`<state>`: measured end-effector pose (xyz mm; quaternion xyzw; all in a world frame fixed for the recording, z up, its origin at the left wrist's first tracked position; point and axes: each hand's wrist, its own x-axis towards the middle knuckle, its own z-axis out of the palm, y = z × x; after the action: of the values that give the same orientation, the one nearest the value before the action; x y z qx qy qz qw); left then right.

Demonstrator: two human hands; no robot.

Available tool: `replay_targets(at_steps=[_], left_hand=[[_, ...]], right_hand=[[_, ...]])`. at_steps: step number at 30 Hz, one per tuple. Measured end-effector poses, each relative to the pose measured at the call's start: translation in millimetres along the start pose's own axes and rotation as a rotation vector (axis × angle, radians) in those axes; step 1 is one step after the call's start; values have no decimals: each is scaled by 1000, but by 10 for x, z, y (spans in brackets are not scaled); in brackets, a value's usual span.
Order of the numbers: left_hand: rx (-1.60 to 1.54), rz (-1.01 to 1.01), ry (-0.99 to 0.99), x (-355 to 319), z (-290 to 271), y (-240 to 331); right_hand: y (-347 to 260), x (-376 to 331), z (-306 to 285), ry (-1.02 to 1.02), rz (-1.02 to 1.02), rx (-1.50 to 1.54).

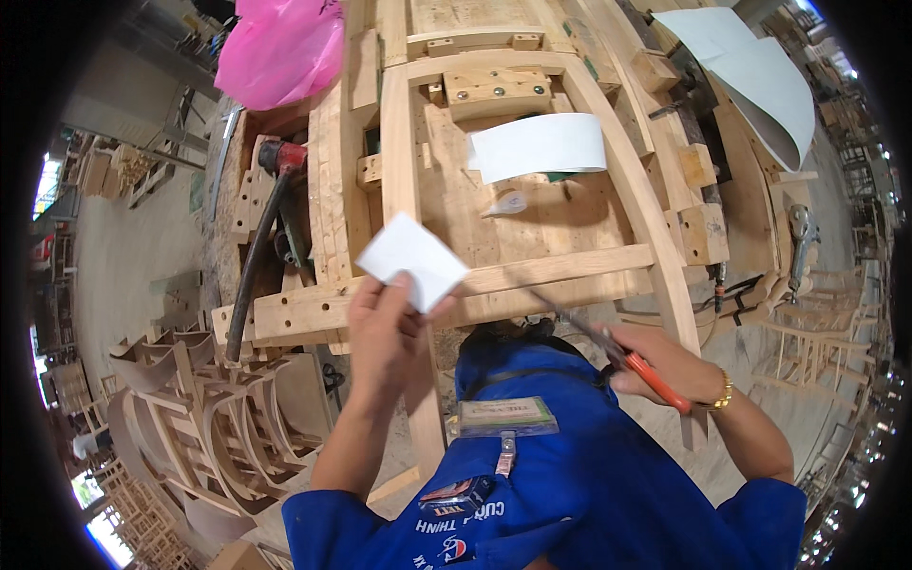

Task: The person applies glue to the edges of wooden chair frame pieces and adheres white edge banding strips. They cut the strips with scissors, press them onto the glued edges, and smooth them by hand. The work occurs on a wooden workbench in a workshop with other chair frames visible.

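Note:
My left hand point(391, 318) pinches a small white rectangular sheet point(410, 261) between thumb and fingers, above the near rail of a wooden frame point(560, 271). To the right, my right hand point(641, 356) is closed around the orange handle of a long-bladed tool point(655, 382). Its thin dark blade points up and left toward the near rail; whether it is a knife or scissors I cannot tell. Inside the frame lies a curled white strip point(541, 149). Just below the strip is a small whitish, pointed object point(509, 202).
A red-headed tool with a long black handle point(261, 233) lies at the bench's left. Pink plastic point(280, 52) covers the far left. A large white sheet point(755, 81) curls at the far right, above a metal hand tool point(804, 237). Curved wooden parts point(214, 408) stand lower left.

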<state>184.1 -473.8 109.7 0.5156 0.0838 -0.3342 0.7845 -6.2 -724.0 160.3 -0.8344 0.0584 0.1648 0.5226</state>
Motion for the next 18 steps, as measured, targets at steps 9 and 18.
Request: replay_targets(at_steps=[9, 18], left_hand=[[116, 210, -109, 371, 273, 148], [623, 323, -167, 526, 868, -238]], right_hand=[[662, 414, 506, 80, 16, -534], [645, 460, 484, 109, -101, -551]])
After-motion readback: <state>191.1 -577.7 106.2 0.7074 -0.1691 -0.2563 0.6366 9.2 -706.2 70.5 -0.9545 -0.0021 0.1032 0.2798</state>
